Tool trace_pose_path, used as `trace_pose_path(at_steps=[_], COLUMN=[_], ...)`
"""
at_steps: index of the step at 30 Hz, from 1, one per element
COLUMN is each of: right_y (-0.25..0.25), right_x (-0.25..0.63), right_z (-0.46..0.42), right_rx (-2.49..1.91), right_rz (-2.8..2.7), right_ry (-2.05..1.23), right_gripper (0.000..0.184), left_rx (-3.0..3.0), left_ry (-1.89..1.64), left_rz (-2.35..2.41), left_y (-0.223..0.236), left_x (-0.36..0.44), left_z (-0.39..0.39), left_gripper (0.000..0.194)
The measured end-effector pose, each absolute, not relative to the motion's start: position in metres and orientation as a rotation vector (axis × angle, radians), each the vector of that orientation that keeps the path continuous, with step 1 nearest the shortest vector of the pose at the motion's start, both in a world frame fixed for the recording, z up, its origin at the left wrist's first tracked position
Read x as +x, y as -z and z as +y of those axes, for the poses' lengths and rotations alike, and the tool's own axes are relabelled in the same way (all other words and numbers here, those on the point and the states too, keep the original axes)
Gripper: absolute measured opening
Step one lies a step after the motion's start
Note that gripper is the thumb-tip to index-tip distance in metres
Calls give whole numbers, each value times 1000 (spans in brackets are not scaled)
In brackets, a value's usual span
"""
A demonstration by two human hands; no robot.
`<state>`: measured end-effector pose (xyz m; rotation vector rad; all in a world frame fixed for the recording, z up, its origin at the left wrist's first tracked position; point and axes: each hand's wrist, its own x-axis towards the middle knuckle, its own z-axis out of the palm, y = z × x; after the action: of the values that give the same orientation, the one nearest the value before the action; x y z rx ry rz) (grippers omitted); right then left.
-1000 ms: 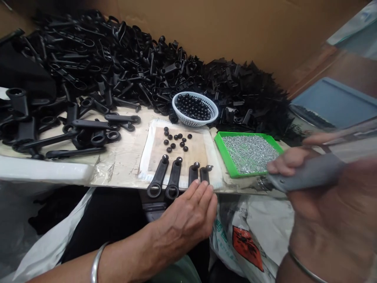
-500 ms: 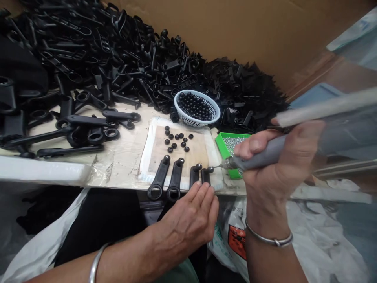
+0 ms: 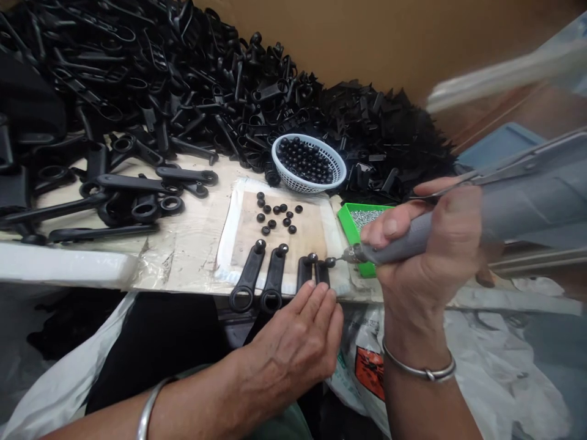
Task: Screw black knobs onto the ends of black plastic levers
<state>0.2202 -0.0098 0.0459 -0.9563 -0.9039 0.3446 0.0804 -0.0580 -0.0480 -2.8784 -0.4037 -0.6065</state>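
My right hand (image 3: 426, 244) is wrapped round a grey power screwdriver (image 3: 408, 238), which points left. Its tip is at the small black knob (image 3: 329, 262) on the end of the rightmost black plastic crank arm (image 3: 323, 276). My left hand (image 3: 302, 339) lies flat with fingers stretched over the lower ends of that arm and the one beside it (image 3: 304, 274), hiding their ring ends. To the left, two more crank arms (image 3: 248, 278) (image 3: 274, 280) lie side by side, with knobs at their far ends. Several loose black knobs (image 3: 276, 209) are scattered on the cloth-edged pad (image 3: 229, 238).
A pale blue basket (image 3: 308, 186) of black knobs stands behind the pad. A green tray (image 3: 351, 229) of screws sits right, partly behind the screwdriver. Black plastic parts (image 3: 183, 91) are heaped along the back and left. White foam (image 3: 68, 263) lines the front left edge.
The view has shifted slightly. Both hands stay in nearly the same place, with the screwdriver tip still at the rightmost arm's knob; the screwdriver's rear has tilted a little lower.
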Motion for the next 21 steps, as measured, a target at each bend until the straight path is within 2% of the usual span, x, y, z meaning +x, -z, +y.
trace_pose_path(at_steps=[15,21], right_y=[-42,-37], right_x=[221,225], right_z=[-9,-11], right_rx=[-1004,-1040], right_rz=[-906,-855], right_ry=[-339,-370], right_gripper=[16,21], left_rx=[-2877,-2895], left_ry=[563,545], left_rz=[-403,-384], left_y=[48,49], left_x=[78,78], left_z=[-58,-57], left_gripper=[45,45])
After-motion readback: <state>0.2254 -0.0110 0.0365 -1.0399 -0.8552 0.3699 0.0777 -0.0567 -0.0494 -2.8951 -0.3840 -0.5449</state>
